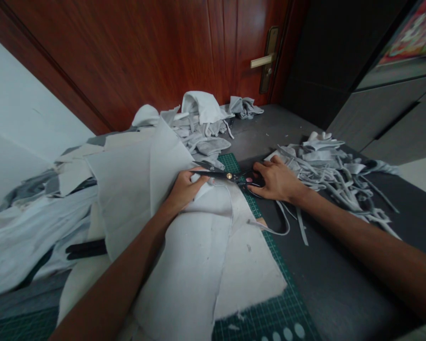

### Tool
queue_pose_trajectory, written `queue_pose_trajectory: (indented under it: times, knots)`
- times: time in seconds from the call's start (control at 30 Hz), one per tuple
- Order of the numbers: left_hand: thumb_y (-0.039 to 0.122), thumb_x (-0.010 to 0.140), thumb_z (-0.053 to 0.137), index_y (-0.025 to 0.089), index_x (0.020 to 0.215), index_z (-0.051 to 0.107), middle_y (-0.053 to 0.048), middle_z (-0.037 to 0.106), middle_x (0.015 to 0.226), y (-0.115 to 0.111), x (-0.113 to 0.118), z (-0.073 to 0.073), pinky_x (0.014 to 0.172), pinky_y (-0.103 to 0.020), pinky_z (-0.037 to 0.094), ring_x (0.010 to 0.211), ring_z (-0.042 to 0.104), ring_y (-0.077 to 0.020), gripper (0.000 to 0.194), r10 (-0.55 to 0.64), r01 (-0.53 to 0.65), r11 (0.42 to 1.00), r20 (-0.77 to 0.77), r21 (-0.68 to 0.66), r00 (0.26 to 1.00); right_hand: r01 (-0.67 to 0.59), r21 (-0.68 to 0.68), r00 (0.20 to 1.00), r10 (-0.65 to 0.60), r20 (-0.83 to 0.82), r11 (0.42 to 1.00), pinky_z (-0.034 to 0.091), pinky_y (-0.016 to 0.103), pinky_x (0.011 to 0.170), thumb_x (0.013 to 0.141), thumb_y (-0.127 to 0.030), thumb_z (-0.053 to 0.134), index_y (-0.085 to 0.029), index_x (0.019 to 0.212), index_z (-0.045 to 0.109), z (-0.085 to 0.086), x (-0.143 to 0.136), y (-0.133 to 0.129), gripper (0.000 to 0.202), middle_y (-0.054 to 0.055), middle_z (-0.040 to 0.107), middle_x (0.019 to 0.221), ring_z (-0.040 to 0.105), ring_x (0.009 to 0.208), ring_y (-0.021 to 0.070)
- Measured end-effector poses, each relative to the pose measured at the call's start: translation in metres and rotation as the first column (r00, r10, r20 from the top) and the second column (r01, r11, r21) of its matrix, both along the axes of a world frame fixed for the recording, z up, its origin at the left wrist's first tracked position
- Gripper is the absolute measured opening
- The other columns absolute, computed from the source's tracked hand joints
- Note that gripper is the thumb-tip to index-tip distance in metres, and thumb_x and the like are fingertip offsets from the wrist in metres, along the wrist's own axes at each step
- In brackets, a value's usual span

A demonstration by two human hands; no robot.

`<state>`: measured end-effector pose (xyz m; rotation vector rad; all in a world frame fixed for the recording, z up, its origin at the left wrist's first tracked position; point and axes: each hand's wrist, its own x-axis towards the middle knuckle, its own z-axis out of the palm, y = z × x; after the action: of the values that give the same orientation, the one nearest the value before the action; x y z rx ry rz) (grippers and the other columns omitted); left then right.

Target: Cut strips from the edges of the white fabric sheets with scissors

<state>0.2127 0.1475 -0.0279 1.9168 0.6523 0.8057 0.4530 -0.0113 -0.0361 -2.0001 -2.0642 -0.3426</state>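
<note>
My right hand [275, 180] grips a pair of black scissors [229, 175] by the handles, its blades spread apart and pointing left. At the blade tips, my left hand [186, 189] pinches the edge of a white fabric piece [195, 241]. One part of the fabric stands up beyond my left wrist, and the rest drapes toward me. Beneath it lies a cream fabric piece [250, 265] with a frayed lower edge. A thin cut strip [287, 225] curls out below the scissors. Both fabrics rest over a green cutting mat [287, 308].
Grey and white fabric strips [341, 175] are heaped at the right of the dark table [326, 265]. More scraps [206, 113] pile up at the back, before a wooden door [145, 52]. Folded cloth [39, 227] and a black object [87, 248] lie at the left.
</note>
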Motion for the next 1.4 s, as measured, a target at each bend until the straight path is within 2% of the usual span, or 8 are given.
queue_pose_trajectory:
  times: [0.1,0.33,0.53,0.83,0.97,1.07,1.17,1.4]
  knots:
    - [0.038,0.078,0.071,0.018,0.074,0.076,-0.003,0.077,0.085,0.0018,0.0000,-0.0029,0.080,-0.025,0.050,0.083,0.068,-0.0182,0.021,0.006,-0.006,1.000,0.010,-0.006,1.000,-0.005,-0.017,1.000,0.005,-0.006,1.000,0.035,0.041,0.086,0.091,-0.055,0.056,-0.020,0.092,0.057,-0.0009,0.0018,0.0014,0.036,0.009,0.070,0.081,0.064,0.076,0.0279]
    - [0.042,0.078,0.072,0.015,0.078,0.077,-0.001,0.074,0.074,0.0015,-0.0009,-0.0071,0.055,-0.023,0.041,0.058,0.056,-0.0131,0.028,0.028,-0.028,0.999,-0.002,-0.045,1.000,-0.022,-0.021,1.000,0.022,-0.006,1.000,0.034,0.040,0.086,0.094,-0.052,0.054,-0.020,0.086,0.059,-0.0024,0.0067,0.0020,0.033,0.007,0.070,0.076,0.065,0.072,0.0255]
    - [0.038,0.079,0.071,0.016,0.077,0.077,-0.001,0.076,0.082,0.0030,-0.0010,-0.0048,0.061,-0.021,0.043,0.069,0.060,-0.0137,0.023,0.016,-0.016,1.000,-0.002,-0.015,1.000,-0.012,-0.008,1.000,0.012,0.006,1.000,0.034,0.041,0.085,0.090,-0.057,0.057,-0.019,0.090,0.058,-0.0010,0.0015,-0.0001,0.038,0.007,0.069,0.079,0.064,0.075,0.0265]
    - [0.040,0.078,0.073,0.014,0.081,0.076,-0.001,0.074,0.076,0.0030,-0.0014,-0.0075,0.058,-0.023,0.042,0.063,0.057,-0.0139,0.026,0.074,-0.074,0.997,-0.007,-0.012,0.997,-0.010,0.006,1.000,0.010,0.010,1.000,0.034,0.039,0.086,0.094,-0.052,0.057,-0.019,0.089,0.059,-0.0026,0.0068,0.0023,0.034,0.007,0.069,0.076,0.063,0.072,0.0250]
    - [0.040,0.077,0.072,0.015,0.080,0.076,-0.002,0.074,0.079,0.0041,-0.0007,-0.0073,0.063,-0.023,0.044,0.069,0.060,-0.0152,0.025,0.061,-0.061,0.998,-0.001,-0.008,0.998,-0.013,0.020,1.000,0.013,0.008,1.000,0.033,0.040,0.087,0.092,-0.055,0.056,-0.018,0.090,0.060,-0.0018,0.0052,0.0011,0.037,0.008,0.070,0.077,0.063,0.073,0.0253]
    - [0.040,0.076,0.071,0.016,0.079,0.076,-0.001,0.074,0.077,0.0054,-0.0006,-0.0079,0.058,-0.023,0.041,0.066,0.058,-0.0146,0.024,0.045,-0.046,0.999,-0.007,-0.014,0.999,0.013,0.034,1.000,-0.014,0.026,0.999,0.034,0.041,0.087,0.090,-0.058,0.056,-0.018,0.091,0.060,-0.0019,0.0022,0.0003,0.041,0.009,0.069,0.079,0.063,0.075,0.0267]
    - [0.040,0.076,0.071,0.016,0.080,0.076,-0.001,0.072,0.074,0.0056,-0.0013,-0.0085,0.053,-0.023,0.038,0.061,0.055,-0.0141,0.025,0.048,-0.048,0.999,-0.016,-0.022,0.999,0.011,0.017,0.999,-0.012,0.031,1.000,0.035,0.041,0.087,0.091,-0.058,0.054,-0.018,0.091,0.059,-0.0028,0.0007,0.0004,0.040,0.009,0.068,0.080,0.063,0.076,0.0272]
    - [0.042,0.076,0.071,0.016,0.076,0.074,-0.002,0.074,0.077,0.0010,-0.0009,-0.0037,0.060,-0.024,0.043,0.068,0.059,-0.0159,0.026,0.066,-0.067,0.998,-0.012,-0.021,0.998,-0.020,-0.035,1.000,0.019,-0.009,0.999,0.037,0.041,0.087,0.095,-0.055,0.051,-0.019,0.092,0.057,-0.0062,0.0026,0.0020,0.037,0.010,0.070,0.083,0.066,0.079,0.0273]
